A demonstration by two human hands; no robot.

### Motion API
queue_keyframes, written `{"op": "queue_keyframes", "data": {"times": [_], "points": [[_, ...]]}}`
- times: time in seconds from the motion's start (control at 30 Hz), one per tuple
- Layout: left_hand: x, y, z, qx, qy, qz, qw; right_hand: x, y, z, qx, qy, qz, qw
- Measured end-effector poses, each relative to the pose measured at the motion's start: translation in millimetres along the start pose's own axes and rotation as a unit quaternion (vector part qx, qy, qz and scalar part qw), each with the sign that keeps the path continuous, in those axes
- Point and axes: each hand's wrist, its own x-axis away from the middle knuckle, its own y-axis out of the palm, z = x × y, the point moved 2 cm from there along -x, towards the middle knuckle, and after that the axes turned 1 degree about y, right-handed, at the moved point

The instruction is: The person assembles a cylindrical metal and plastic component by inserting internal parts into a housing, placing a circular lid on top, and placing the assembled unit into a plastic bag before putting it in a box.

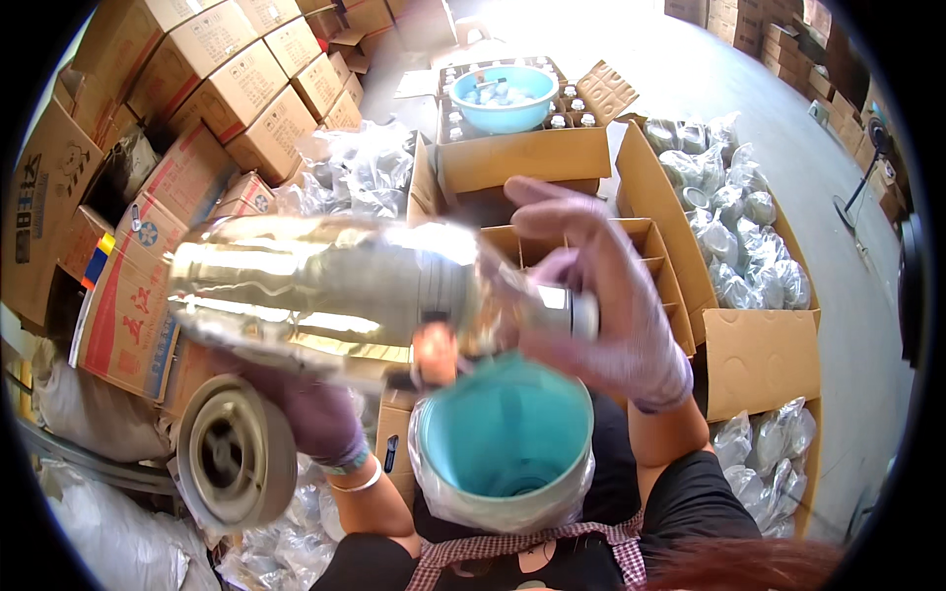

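I hold a shiny silvered glass flask liner (325,291) lying sideways close to the camera. My left hand (315,409), in a purple glove, supports its wide body from below. My right hand (611,295), also gloved, grips the narrow neck end at the right. Just below the liner stands a teal cylindrical shell (507,433), open at the top, with a clear plastic bag around its outside, resting against my lap.
A round grey base part (232,453) lies at lower left. An open divided carton (655,256) stands ahead; another carton (522,148) carries a blue basin (503,98). Bagged liners (739,217) fill a box at right. Stacked cartons (227,89) line the left.
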Motion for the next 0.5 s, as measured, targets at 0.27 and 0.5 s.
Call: {"op": "queue_keyframes", "data": {"times": [0.27, 0.5], "points": [[53, 8, 61, 0.06, -0.072, -0.254, 0.963, 68, 25, 22, -0.172, 0.076, -0.129, 0.974], [99, 31, 66, 0.054, -0.152, -0.359, 0.919, 85, 23, 29, -0.206, 0.225, -0.033, 0.952]]}}
